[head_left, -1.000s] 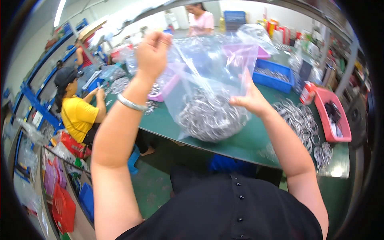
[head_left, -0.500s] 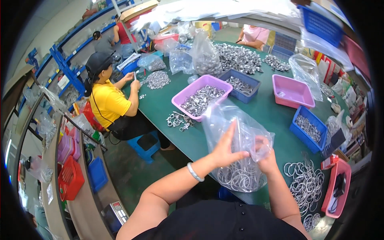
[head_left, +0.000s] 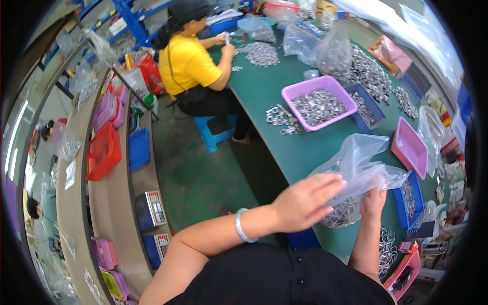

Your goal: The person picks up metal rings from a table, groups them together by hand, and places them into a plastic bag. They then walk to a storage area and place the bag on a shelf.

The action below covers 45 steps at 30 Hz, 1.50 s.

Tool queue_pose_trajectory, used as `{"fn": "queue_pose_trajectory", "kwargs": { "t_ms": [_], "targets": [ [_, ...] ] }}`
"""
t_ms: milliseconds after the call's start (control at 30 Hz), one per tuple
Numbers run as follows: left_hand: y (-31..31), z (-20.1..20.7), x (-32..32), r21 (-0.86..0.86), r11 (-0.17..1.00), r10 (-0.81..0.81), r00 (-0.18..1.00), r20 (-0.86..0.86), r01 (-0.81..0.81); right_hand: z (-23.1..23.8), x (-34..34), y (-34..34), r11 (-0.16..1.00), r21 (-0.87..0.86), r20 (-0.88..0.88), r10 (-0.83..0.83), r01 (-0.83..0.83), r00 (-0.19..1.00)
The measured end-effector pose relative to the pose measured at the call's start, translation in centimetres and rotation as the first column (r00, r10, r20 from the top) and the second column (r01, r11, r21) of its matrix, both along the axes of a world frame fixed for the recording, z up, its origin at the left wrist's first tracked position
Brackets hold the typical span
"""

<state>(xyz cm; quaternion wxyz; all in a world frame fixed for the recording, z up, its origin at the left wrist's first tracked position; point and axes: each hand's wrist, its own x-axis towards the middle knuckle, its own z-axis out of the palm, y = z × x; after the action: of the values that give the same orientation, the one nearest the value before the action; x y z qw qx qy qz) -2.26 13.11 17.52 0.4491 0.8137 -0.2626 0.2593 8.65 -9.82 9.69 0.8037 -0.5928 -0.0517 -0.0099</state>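
Observation:
A clear plastic bag [head_left: 356, 157] with silvery metal rings [head_left: 341, 212] in its lower part stands at the near edge of the green table. My right hand [head_left: 374, 201] pinches the gathered plastic at the bag's right side. Stretched out across the bag's near left side, my left hand [head_left: 305, 201] has its fingers extended and its thumb apart. Its fingertips lie at the plastic without gripping it. The bag's loose upper part flares up and to the right. A pale bangle [head_left: 241, 226] circles my left wrist.
Beyond the bag are a pink-purple basin [head_left: 300, 118] of metal parts, a dark blue bin [head_left: 373, 122] and a pink tray [head_left: 409, 148]. On the right lie a blue bin [head_left: 420, 190] and loose rings [head_left: 387, 251]. A co-worker in yellow [head_left: 190, 63] sits at the table's left. Shelving [head_left: 109, 218] stands far left.
The view has swung left, so the table sits further right. My left hand has levelled from pointing upward to lying across the bag; the bag's top has folded over. The right hand keeps its hold.

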Motion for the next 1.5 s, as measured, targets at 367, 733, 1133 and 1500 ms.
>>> {"fn": "queue_pose_trajectory", "kwargs": {
  "t_ms": [367, 733, 1133, 1500],
  "targets": [
    [34.6, -18.5, -25.4, 0.543, 0.835, 0.549, 0.179, -0.817, -0.084, -2.5, 0.0, 4.3, 0.789, -0.612, -0.096, -0.153, 0.063, 0.983],
    [41.5, -18.5, -39.1, 0.281, 0.687, 0.232, -0.164, -0.959, -0.670, 10.0, -1.4, 18.4, 0.844, -0.476, 0.166, -0.190, 0.247, 0.968],
    [50.3, -6.1, -24.1, -0.354, 0.700, 0.241, 0.671, -0.701, -0.621, 13.4, -9.1, 54.8, 0.875, -0.001, 0.035, 0.483, -0.483, 0.875],
    [73.8, 2.6, -11.1, 0.166, 0.729, 0.649, 0.595, -0.473, -0.664, 16.3, -6.9, 87.4, 0.472, 0.124, 0.114, 0.867, -0.873, 0.485]
  ]
}}
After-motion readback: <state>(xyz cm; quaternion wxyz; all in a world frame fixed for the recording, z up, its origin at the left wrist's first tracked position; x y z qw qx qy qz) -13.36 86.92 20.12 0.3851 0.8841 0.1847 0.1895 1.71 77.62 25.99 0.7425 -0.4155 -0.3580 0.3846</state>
